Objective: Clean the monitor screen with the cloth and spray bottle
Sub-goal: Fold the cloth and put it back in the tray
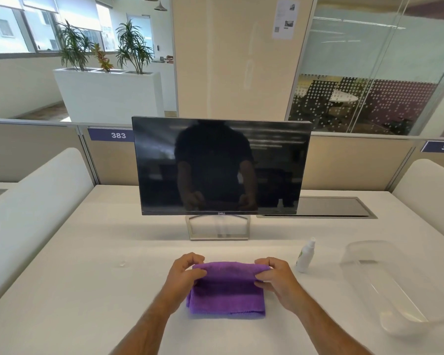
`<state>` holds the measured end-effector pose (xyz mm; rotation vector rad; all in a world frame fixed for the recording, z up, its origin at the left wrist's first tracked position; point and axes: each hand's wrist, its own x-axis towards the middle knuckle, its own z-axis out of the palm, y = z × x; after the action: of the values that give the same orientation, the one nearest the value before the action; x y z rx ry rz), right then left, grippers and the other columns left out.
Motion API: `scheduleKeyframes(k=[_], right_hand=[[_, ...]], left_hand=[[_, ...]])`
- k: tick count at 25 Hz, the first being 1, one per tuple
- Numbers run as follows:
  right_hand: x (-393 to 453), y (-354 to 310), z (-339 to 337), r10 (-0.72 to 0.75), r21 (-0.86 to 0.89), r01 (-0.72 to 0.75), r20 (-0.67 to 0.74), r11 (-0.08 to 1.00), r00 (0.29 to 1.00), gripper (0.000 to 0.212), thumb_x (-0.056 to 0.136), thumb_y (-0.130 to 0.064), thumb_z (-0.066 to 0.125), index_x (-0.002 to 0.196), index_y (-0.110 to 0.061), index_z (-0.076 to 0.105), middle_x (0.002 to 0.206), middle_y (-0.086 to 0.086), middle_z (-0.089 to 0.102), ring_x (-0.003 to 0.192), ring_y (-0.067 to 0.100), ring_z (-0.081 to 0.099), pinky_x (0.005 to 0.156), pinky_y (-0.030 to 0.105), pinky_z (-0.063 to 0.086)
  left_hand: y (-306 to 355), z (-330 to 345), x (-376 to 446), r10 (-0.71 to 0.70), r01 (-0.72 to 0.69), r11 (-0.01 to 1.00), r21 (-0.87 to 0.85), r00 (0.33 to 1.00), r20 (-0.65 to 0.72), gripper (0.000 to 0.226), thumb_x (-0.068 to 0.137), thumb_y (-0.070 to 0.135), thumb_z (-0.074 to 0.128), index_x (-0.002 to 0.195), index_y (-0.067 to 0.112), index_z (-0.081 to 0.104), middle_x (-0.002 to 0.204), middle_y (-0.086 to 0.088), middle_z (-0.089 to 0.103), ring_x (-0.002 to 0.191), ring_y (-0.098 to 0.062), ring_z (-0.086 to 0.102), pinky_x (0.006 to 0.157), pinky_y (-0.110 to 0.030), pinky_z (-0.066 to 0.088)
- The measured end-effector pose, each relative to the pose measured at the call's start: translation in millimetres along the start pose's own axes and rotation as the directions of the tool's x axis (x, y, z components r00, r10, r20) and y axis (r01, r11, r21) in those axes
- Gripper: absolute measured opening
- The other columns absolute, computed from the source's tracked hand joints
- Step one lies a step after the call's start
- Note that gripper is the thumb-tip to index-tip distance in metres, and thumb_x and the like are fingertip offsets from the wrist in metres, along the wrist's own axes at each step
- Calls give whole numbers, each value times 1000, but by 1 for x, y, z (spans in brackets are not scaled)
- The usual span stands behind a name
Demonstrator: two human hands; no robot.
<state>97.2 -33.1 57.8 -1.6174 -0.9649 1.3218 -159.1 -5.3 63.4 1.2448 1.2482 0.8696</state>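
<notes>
The purple cloth (227, 290) is lying folded on the white worktop (87, 278), near the front edge, with its far edge being lifted. The left hand (183, 272) is pinching the far left corner, fingers curled round the fabric; the right hand (276, 276) is pinching the far right corner the same way. The spray bottle (305, 256) is standing just right of the right hand. Behind the cloth the monitor (221, 166) is standing upright, its screen dark. A clear tub (400, 285) is sitting further right.

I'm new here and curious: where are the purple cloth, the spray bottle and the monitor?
purple cloth (227, 295): head view, middle of its folded front.
spray bottle (303, 260): head view, white body.
monitor (221, 165): head view, centre of dark screen.
</notes>
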Motion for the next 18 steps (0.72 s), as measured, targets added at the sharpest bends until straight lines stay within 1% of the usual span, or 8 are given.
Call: scheduleKeyframes(k=[1,3,6,9,11,13,15,18], right_hand=[[0,3,-1,-30,-69,30,8,997,1000,19,83,9,65,99,-2,68,115,9,64,107,28,63,87,37,61],[-1,11,-3,-107,-194,108,13,975,994,14,80,9,69,89,-1,70,116,0,64,108,23,62,83,27,59],[-5,19,-2,-231,-392,224,31,892,972,21,77,7,72,75,-14,70,115,-6,63,108,15,60,77,14,54],[-10,24,0,-281,-570,293,111,767,953,32,76,4,72,73,-28,67,115,-12,59,108,13,59,83,16,57],[-12,27,-2,-312,-604,343,159,720,937,37,72,6,66,70,-31,65,115,-11,59,109,11,59,87,15,55],[-15,29,-3,-317,-623,362,187,693,930,35,67,3,62,69,-32,66,117,-13,59,112,8,58,89,11,50],[-17,29,-5,-300,-636,374,226,675,927,33,65,-4,61,69,-37,66,120,-16,58,116,5,56,92,8,46],[-18,32,-7,-288,-607,378,245,699,926,19,71,-21,65,65,-40,68,124,-14,63,122,3,54,99,13,43]], left_hand=[[-4,-1,1,14,-14,1000,23,1000,-5,17,69,18,62,82,7,63,108,-6,64,102,-27,61,81,-37,54],[-13,-3,2,45,-43,991,126,999,-20,7,75,6,64,81,6,65,108,-2,63,104,-21,59,79,-31,53],[-23,-6,4,101,-92,955,281,995,-19,17,79,-7,62,81,9,65,108,2,63,105,-17,57,74,-19,53],[-25,-8,3,128,-139,920,366,990,55,22,74,-7,65,77,15,63,107,5,61,102,-19,58,70,-14,54],[-29,-12,1,153,-190,897,399,981,123,26,68,-6,66,72,19,62,106,4,60,102,-22,59,74,-17,56],[-34,-15,-3,167,-222,871,438,973,161,27,64,-7,67,70,19,61,107,4,60,103,-20,59,79,-20,57],[-40,-16,-6,190,-262,838,479,962,194,30,62,-5,67,66,24,61,109,6,58,106,-16,57,84,-17,53],[-46,-18,-9,175,-277,813,512,955,239,25,64,3,66,68,28,62,124,15,50,117,-10,50,91,-13,47]])
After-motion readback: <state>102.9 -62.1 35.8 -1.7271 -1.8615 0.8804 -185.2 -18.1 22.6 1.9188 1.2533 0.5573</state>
